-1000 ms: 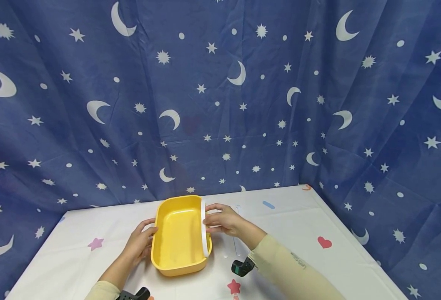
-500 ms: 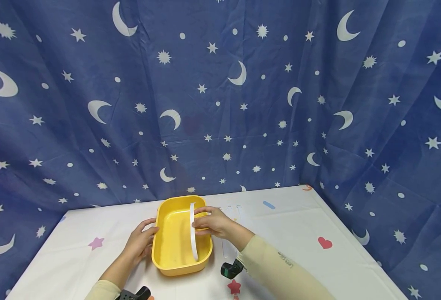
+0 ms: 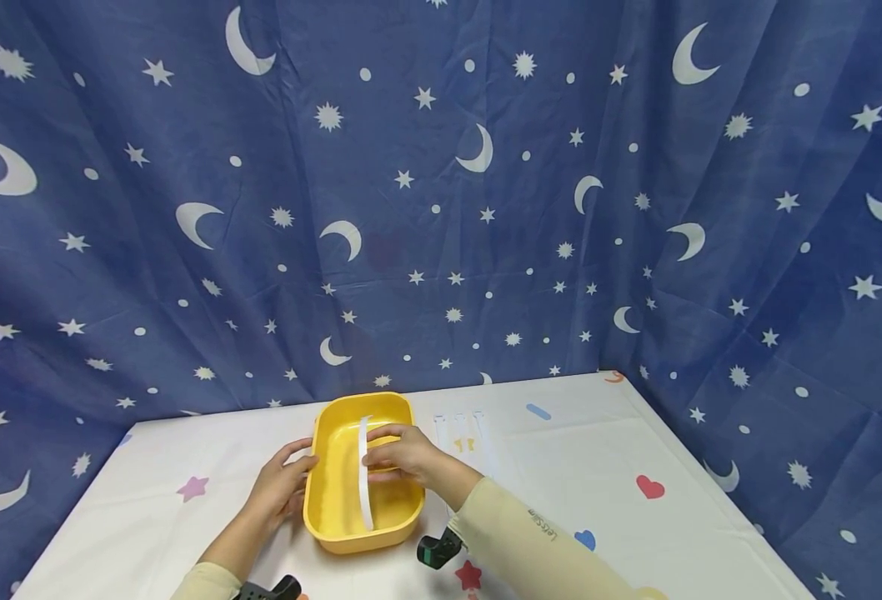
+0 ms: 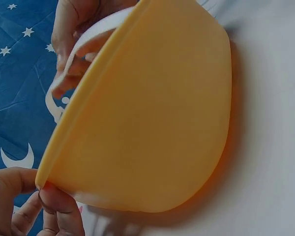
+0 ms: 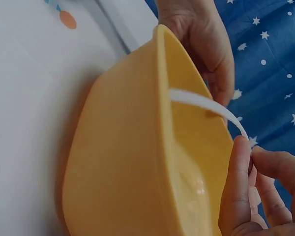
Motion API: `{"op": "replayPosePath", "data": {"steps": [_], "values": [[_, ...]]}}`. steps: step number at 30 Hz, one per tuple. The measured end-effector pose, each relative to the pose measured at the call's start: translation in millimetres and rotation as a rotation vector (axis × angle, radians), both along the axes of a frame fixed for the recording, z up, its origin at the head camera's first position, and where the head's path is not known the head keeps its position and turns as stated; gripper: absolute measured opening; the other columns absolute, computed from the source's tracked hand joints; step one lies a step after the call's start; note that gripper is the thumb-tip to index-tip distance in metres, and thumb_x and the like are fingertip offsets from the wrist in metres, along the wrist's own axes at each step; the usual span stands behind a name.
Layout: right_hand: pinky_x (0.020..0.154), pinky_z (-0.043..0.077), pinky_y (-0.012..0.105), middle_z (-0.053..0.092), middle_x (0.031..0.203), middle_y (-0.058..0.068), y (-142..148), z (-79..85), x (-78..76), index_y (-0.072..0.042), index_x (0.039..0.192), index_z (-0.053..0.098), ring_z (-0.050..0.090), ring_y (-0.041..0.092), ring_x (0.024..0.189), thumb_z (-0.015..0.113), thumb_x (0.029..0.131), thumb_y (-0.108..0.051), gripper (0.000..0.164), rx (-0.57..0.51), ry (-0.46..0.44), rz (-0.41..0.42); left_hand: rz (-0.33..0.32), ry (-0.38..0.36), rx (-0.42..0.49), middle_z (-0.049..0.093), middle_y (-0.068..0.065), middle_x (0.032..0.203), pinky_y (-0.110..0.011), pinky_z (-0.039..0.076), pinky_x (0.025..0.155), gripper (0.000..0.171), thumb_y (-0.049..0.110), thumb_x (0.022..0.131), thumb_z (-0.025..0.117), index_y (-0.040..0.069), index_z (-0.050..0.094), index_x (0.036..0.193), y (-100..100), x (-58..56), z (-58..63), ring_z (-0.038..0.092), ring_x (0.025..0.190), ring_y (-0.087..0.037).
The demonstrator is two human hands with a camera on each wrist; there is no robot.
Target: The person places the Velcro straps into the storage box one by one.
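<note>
A yellow basin (image 3: 328, 500) with rounded corners and a deep wall stands on the table. My left hand (image 3: 279, 483) pinches its left rim, thumb and fingers on either side, as the left wrist view shows. Inside the basin's opening is a narrow white strip (image 3: 364, 492), running lengthwise. My right hand (image 3: 403, 457) reaches over the right rim and pinches this strip between thumb and fingertips. In the right wrist view the strip (image 5: 201, 101) bows in an arc from the basin to my fingers. Whether its ends are fastened cannot be seen.
Several thin pale strips (image 3: 482, 429) lie right of the basin, with small yellow pieces (image 3: 463, 445) among them. The white tablecloth (image 3: 561, 467) carries printed shapes. A blue curtain (image 3: 411, 208) with moons and stars hangs behind the table.
My right hand has moved left with the white strip, from the basin's right rim to over its middle. My left hand and the basin have stayed nearly still.
</note>
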State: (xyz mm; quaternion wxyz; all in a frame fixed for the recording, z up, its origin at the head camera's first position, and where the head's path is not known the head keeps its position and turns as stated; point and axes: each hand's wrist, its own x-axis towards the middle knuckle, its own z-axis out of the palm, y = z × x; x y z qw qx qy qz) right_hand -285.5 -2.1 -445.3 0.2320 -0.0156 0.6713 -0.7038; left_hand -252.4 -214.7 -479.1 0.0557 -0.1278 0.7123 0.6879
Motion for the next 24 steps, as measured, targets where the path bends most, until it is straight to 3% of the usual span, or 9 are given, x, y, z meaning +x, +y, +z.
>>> {"op": "replayPosePath", "data": {"steps": [6,14,24], "values": [[0.069,0.060,0.041,0.066,0.083,0.011,-16,-10.2,3.7,-0.002,0.112,0.066,0.068,0.017,0.072,0.072,0.079,0.010,0.036,0.011,0.010,-0.015,0.011,-0.012,0.005,0.066,-0.013,0.106,-0.027,0.058,0.063,0.055,0.017,0.099,0.055,0.007,0.035,0.149,-2,1.0,-1.2,0.068,0.081,-0.015],[0.066,0.060,0.039,0.067,0.080,0.010,-25,-28.5,2.0,-0.004,0.109,0.068,0.068,0.016,0.069,0.072,0.079,0.012,0.033,0.024,-0.021,-0.016,0.004,-0.003,0.007,0.063,-0.019,0.113,-0.034,0.060,0.072,0.055,0.017,0.099,0.055,0.005,0.034,0.148,0,0.3,-1.1,0.069,0.085,-0.017],[0.067,0.060,0.041,0.065,0.077,0.010,-35,-34.1,3.6,-0.003,0.107,0.068,0.067,0.017,0.066,0.072,0.080,0.011,0.032,0.053,-0.053,-0.020,0.004,0.004,0.026,0.064,-0.021,0.113,-0.036,0.060,0.073,0.053,0.016,0.098,0.055,0.005,0.035,0.147,1,0.4,-1.0,0.069,0.085,-0.018]]}}
